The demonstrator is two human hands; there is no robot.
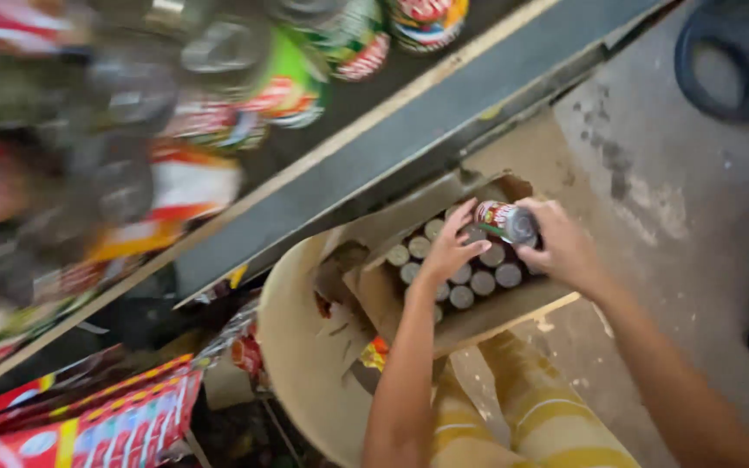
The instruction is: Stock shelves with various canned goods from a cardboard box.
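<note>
Two hands over an open box of cans, head view, left side badly motion-blurred.

Far left: blurred shelf stock [88,130] – cans and packets in red, green, yellow, details unreadable. Lower left: red printed packaging [106,425] with yellow stripes. Grey shelf edge [444,104] running diagonally from lower left to upper right.

Centre: round beige stool [296,364], cardboard box [487,316] resting on its seat, flaps open. Inside box – rows of upright cans [483,282], grey lids up, packed touching each other.

Left hand [451,251] reaching into box, fingers spread, fingertips resting on can tops near the back rows; not gripping anything visible.

Right of it: right hand [561,247] closed around a single can [504,222] with red-green label, held tilted on its side just above the packed cans, grey lid facing camera. Fingers wrapped on far side, thumb side partly hidden.

Below hands: legs in yellow-and-white striped cloth [539,416].

Right: stained concrete floor [678,217]. Top right corner: dark ring-shaped object [730,61], kind unclear.
</note>
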